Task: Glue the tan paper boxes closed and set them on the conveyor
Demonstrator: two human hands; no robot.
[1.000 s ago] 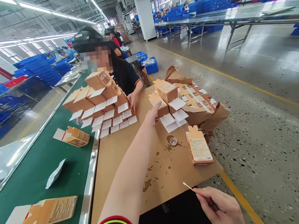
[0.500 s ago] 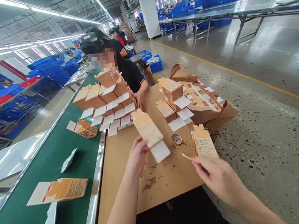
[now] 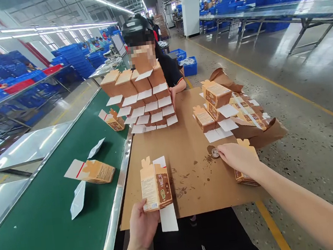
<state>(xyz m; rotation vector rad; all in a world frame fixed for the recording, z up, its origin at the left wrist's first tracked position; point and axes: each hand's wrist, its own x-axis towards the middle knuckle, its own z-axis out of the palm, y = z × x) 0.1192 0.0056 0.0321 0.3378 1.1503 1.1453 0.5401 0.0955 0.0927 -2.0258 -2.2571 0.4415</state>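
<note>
Long white ceiling light tubes (image 3: 101, 4) are flooding the hall brightly, glare is streaking the polished grey concrete floor (image 3: 270, 59) at two o'clock, and wide-angle distortion is bending the frame's edges.

Packing factory, green conveyor belt (image 3: 30, 224)

left hand (image 3: 143, 226): bare | right hand (image 3: 238, 159): bare | lap: black garment (image 3: 197, 238), small metal tab (image 3: 203, 249)
</note>
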